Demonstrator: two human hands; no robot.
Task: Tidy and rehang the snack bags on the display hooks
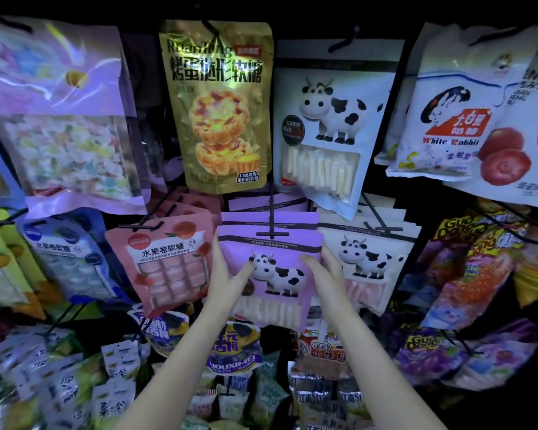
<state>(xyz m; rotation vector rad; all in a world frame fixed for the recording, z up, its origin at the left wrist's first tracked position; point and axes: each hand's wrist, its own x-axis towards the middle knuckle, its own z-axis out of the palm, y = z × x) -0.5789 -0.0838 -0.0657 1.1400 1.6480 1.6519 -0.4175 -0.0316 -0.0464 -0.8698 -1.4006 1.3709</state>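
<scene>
purple cow bag | between left hand and right hand | gripped

Dim, purple-tinted; glare on upper bags; edges blurred, warped.

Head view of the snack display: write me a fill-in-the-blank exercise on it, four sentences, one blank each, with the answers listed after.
1. Both hands hold a purple bag printed with a cartoon ____.
2. The left hand grips the bag's ____ edge, and the right hand grips the opposite one.
3. The gold bag hanging above shows pictures of egg ____.
4. The pink bag hangs to the ____ of the purple bag.

Missing words: cow; left; tarts; left
</scene>
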